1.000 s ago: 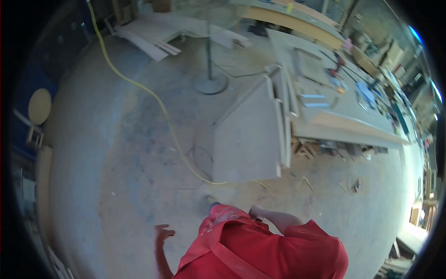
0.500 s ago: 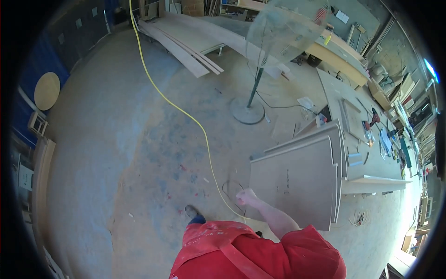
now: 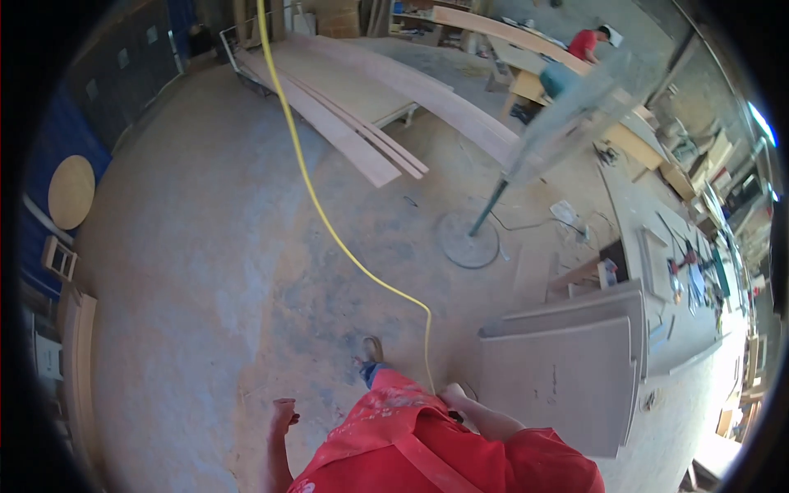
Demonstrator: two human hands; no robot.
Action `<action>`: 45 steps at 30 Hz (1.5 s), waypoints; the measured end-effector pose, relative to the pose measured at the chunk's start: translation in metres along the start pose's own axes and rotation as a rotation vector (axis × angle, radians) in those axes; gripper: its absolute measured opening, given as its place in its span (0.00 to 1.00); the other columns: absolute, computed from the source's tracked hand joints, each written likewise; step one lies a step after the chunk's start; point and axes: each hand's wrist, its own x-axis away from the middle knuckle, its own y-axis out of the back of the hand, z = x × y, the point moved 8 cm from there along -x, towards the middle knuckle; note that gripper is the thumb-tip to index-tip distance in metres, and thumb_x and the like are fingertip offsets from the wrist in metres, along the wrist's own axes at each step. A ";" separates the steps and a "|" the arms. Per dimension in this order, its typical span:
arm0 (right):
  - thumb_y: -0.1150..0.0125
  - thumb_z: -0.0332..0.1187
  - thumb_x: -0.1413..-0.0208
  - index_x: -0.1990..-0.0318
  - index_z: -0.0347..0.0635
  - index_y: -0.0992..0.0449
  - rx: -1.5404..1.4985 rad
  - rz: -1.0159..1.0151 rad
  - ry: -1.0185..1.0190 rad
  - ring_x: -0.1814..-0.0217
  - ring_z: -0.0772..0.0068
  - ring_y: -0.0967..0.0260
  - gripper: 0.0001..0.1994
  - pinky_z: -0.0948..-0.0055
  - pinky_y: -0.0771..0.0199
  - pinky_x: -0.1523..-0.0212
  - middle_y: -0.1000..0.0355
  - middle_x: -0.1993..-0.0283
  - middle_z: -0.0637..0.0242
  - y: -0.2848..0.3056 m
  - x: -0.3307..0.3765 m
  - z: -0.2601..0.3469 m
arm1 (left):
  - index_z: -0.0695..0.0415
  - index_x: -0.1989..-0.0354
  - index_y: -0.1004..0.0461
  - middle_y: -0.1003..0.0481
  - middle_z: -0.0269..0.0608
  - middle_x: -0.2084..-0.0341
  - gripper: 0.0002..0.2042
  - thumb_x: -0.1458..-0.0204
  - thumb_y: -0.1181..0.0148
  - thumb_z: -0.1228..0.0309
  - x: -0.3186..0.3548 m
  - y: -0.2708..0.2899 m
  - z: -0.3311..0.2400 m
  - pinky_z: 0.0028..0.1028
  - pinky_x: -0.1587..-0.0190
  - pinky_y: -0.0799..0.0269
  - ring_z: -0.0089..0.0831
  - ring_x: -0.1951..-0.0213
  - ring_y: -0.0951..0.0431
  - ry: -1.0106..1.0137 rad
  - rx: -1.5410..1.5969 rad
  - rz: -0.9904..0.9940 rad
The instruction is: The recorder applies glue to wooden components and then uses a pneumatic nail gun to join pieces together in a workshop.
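My left hand hangs in the air at my left side, over the floor. Its fingers curl loosely, the thumb stands apart from them, and nothing shows in it. My right hand is low in front of my red apron, its fingers closed. What it holds, if anything, is hidden. A yellow hose runs across the floor and ends from sight at the apron, just beside the right hand. Right of that hand, large grey-beige panels lean upright in a stack against a worktable.
A pedestal fan stands ahead, its cord on the floor. Long boards lie on a low cart at the back. A co-worker in red bends over a far bench. A red drill and other tools lie on the worktable.
My left hand has come into view. The right hand is lower and closer to the apron. With the view shifted, the fan and panels appear lower and further right; the co-worker now shows.
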 end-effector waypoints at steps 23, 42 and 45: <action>0.39 0.29 0.49 0.73 0.36 0.20 -0.772 -0.719 -0.467 0.76 0.72 0.27 0.06 0.66 0.31 0.78 0.26 0.78 0.64 0.521 -0.314 0.166 | 0.49 0.62 0.18 0.22 0.41 0.76 0.09 0.50 0.41 0.65 -0.356 0.124 -0.291 0.37 0.71 0.23 0.34 0.75 0.20 -0.426 -1.570 0.294; 0.40 0.35 0.38 0.56 0.33 0.21 -1.178 -0.322 -0.530 0.62 0.67 0.18 0.12 0.73 0.18 0.66 0.19 0.61 0.61 0.705 -0.538 0.281 | 0.61 0.58 0.18 0.19 0.47 0.71 0.14 0.46 0.44 0.66 -0.594 0.027 -0.762 0.39 0.63 0.22 0.39 0.65 0.17 -0.752 -1.720 0.405; 0.40 0.35 0.39 0.57 0.31 0.20 -1.050 -0.543 -0.343 0.63 0.71 0.18 0.13 0.73 0.18 0.65 0.20 0.63 0.61 0.813 -0.554 0.327 | 0.59 0.62 0.17 0.18 0.49 0.66 0.14 0.45 0.46 0.64 -0.590 -0.012 -0.873 0.41 0.56 0.23 0.45 0.59 0.18 -0.750 -1.735 0.354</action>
